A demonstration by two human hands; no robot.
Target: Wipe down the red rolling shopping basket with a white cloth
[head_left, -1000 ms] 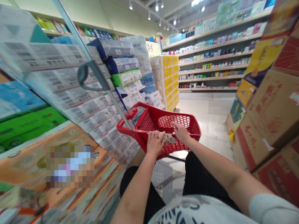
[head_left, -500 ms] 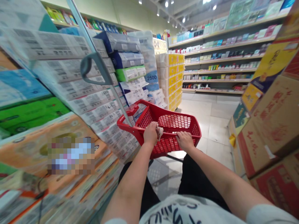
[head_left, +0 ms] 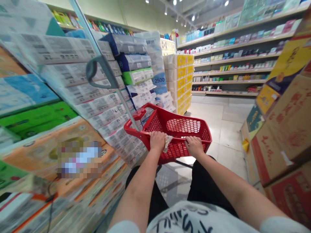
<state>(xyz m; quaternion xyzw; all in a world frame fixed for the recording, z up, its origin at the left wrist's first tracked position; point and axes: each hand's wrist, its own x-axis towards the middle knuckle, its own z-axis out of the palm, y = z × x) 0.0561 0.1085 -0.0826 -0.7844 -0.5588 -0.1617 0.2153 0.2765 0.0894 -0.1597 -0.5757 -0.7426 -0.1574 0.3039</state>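
Observation:
A red plastic shopping cart (head_left: 171,115) with mesh sides stands right in front of me, turned sideways. My left hand (head_left: 157,141) is closed over its near rim and holds a crumpled pale cloth (head_left: 168,143), which sticks out past the fingers on the right. Farther right along that same rim, my right hand (head_left: 193,145) is closed with its fingers hooked over the edge. The palms and the part of the cloth under my left hand are hidden. No goods show in the visible part of the basket.
Rising at the cart's left end is a metal pole with a grey loop handle (head_left: 103,72). Stacked tissue packs (head_left: 97,108) crowd the left. Cardboard cartons (head_left: 286,119) line the right. Stocked shelves (head_left: 233,69) and a yellow-and-white pack stack (head_left: 181,82) stand beyond the tiled floor (head_left: 218,126).
The view has shifted slightly, so the cart and surroundings sit a little farther right. My left hand and the cloth have moved slightly down against the rim. The right hand keeps its hold.

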